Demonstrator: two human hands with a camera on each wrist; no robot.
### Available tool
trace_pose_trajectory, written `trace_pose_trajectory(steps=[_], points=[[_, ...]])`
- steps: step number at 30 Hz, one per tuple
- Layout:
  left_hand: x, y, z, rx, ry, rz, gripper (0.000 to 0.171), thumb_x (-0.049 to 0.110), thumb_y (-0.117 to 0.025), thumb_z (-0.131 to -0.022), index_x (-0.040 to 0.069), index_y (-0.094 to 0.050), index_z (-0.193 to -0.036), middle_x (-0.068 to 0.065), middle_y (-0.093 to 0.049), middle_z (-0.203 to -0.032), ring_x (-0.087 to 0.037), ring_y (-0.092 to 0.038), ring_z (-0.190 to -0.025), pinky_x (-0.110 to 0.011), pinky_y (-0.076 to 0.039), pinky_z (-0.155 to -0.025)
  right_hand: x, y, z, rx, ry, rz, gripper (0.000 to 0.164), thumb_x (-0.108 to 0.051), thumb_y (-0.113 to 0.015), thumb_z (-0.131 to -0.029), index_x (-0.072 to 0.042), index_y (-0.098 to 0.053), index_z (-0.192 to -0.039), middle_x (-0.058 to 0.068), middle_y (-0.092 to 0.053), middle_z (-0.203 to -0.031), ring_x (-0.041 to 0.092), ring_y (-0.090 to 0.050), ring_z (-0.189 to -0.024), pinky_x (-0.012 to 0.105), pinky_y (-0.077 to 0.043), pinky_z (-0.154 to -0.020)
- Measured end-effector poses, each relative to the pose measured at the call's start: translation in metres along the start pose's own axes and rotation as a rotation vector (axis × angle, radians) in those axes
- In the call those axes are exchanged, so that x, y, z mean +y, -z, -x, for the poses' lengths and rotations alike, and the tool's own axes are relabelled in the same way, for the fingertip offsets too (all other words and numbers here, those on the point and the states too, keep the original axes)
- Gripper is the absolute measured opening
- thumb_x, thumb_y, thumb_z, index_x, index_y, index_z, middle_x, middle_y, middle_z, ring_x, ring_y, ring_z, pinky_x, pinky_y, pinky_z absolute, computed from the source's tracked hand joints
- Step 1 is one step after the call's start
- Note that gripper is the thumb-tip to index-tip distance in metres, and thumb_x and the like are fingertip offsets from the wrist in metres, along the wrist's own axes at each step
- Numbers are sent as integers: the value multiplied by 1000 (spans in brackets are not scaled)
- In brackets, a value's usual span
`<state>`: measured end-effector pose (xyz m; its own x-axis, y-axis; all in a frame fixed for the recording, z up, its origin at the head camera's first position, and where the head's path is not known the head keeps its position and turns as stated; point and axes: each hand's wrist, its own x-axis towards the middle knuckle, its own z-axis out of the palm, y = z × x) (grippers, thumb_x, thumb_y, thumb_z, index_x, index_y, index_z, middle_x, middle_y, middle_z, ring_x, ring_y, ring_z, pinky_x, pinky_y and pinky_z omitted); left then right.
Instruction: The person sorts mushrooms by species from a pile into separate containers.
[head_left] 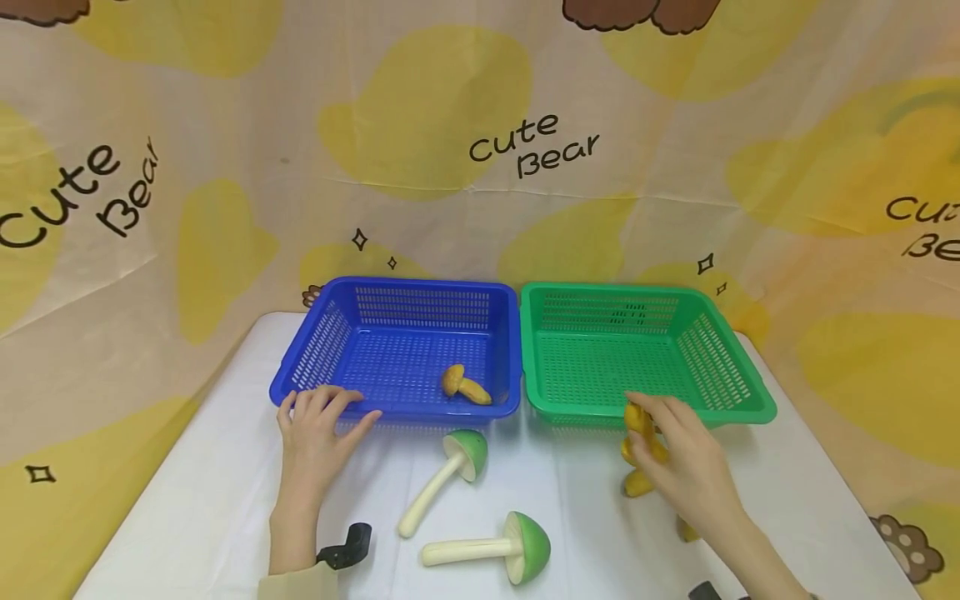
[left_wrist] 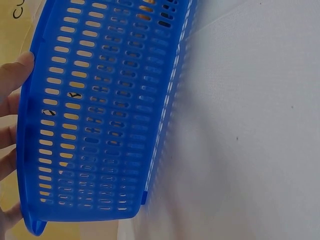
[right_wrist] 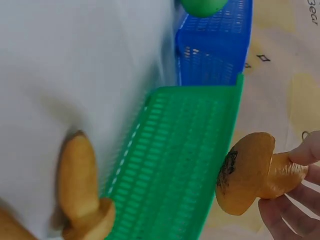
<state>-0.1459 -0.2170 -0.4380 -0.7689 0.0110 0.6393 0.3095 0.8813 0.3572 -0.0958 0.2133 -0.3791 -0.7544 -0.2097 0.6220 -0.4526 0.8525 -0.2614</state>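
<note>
In the head view my right hand (head_left: 686, 458) pinches a yellow-brown toy mushroom (right_wrist: 247, 175) by its stem, close to the front rim of the green basket (head_left: 750, 412). The right wrist view has its cap, with a dark patch, overlapping that rim. Below the hand, another brown mushroom (right_wrist: 77, 175) lies on the table, partly hidden in the head view. My left hand (head_left: 311, 437) rests with spread, relaxed fingers on the front left rim of the blue basket (left_wrist: 95, 100). One brown mushroom (head_left: 472, 390) lies inside that basket.
Two green-capped toy mushrooms with pale stems, one nearer the blue basket (head_left: 468, 454) and one closer to me (head_left: 531, 547), lie on the white table (head_left: 195, 492). Part of a further brown mushroom (head_left: 687, 531) shows beside my right forearm. A printed cloth (head_left: 450, 125) hangs behind the baskets.
</note>
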Motion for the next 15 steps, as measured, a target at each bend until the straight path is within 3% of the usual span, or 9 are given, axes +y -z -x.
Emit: trace_pose_trajectory(steps=[11,15], points=[[0,1,1,9,-5,-8,33,32,-82,-71,12,-69,-93,-9,-63,-95,-34,-51,-98,-66,-22,-107,-22,-14,-35,-42,105,-65,50,-3,-73,-74,-11,-61,-122,-2,-63,-103,11,-54,-91,28,-50,-67],[1,0,1,14,-11,-5,32,33,-82,-72,12,-69,-93,-9,-63,-94,-34,-51,-97,-65,-22,-107,-26,-22,-49,-77,115,-101,47,-5,-71,-76,-13,-61,-121,-4,-62,-101,9,-51,-86,25,-47,-64]])
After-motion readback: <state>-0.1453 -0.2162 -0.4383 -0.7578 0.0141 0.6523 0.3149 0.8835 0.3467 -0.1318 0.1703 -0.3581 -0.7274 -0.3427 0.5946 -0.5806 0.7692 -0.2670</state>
